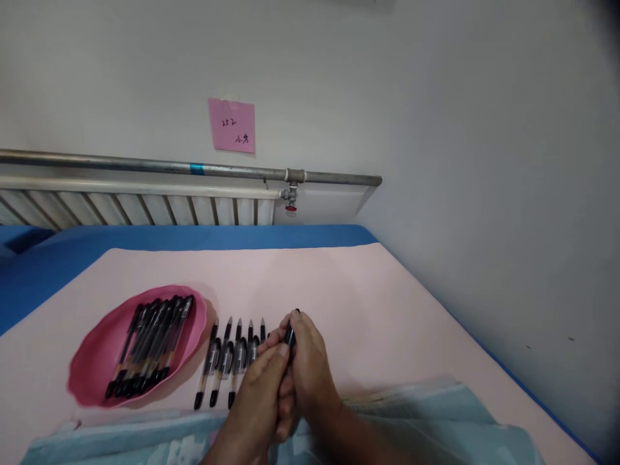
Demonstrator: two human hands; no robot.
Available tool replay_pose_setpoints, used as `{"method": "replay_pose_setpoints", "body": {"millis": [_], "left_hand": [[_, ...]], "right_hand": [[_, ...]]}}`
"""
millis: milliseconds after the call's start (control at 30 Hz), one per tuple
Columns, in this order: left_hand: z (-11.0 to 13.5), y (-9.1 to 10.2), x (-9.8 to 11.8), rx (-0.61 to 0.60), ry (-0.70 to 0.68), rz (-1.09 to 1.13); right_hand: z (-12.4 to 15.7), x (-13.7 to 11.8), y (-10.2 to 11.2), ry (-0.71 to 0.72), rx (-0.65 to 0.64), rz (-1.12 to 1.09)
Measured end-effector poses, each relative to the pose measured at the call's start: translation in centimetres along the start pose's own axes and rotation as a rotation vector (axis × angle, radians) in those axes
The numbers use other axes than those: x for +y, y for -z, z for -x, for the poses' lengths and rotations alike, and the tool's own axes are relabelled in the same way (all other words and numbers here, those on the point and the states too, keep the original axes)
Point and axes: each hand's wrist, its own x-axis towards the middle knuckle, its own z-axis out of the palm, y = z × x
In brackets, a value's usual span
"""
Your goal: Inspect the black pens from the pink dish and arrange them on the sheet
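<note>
Pale blue cloth (pixel 436 420): lying crumpled along the near edge of the pink table cover (pixel 368 303), right under your forearms.
Left hand (pixel 264 381): you are closing it around the lower part of the black gel pen (pixel 289 336), thumb pressing on the barrel.
Right hand (pixel 312 368): you are wrapping the same pen from the other side, fingers curled tight; your two hands are touching.
Pen in the grip: standing nearly upright between your hands, long axis tilting away from you, its dark end poking out above your fingers. Whether that end is cap or tip cannot be told from here.
Row of pens (pixel 225 365): lying just left of your left hand, side by side, long axes running away from you. Your left hand is the nearer one, and it is hiding the row's right end.
Pink tray (pixel 92 381): sitting left of the row, holding a bundle of black pens (pixel 150 342) slanting much the same way.
</note>
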Motion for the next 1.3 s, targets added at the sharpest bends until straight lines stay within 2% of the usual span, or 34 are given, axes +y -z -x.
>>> {"method": "replay_pose_setpoints", "body": {"millis": [233, 333, 500, 600, 733, 833, 1033, 1200, 1300], "left_hand": [[0.2, 0.0, -0.2, -0.035, 0.034, -0.002], [-0.1, 0.4, 0.0, -0.053, 0.052, -0.044], [-0.4, 1.1, 0.0, -0.113, 0.061, -0.04], [-0.8, 1.5, 0.1, -0.1, -0.019, 0.042], [-1.4, 2.2, 0.6, 0.0, -0.099, 0.127], [-1.7, 2.9, 1.1, 0.007, -0.159, 0.146], [-2.3, 3.8, 1.3, -0.011, -0.269, 0.128], [-2.4, 4.3, 2.0, 0.057, -0.296, 0.107], [-2.3, 4.5, 2.2, 0.055, -0.288, 0.038]], "right_hand": [[-0.5, -0.3, -0.1, -0.031, -0.033, -0.16], [-1.2, -0.4, 0.2, -0.024, -0.004, -0.232], [-3.1, -1.7, 2.3, 0.05, 0.117, -0.319], [-3.8, -2.5, 3.6, 0.113, 0.142, -0.181], [-3.1, -3.2, 3.7, 0.134, -0.041, 0.232], [-1.9, -3.4, 2.9, 0.115, -0.186, 0.387], [-0.9, -2.8, 2.2, 0.058, -0.371, 0.389], [-1.0, -2.2, 2.2, -0.008, -0.413, 0.386], [-0.8, -2.0, 2.2, -0.055, -0.44, 0.357]]}}
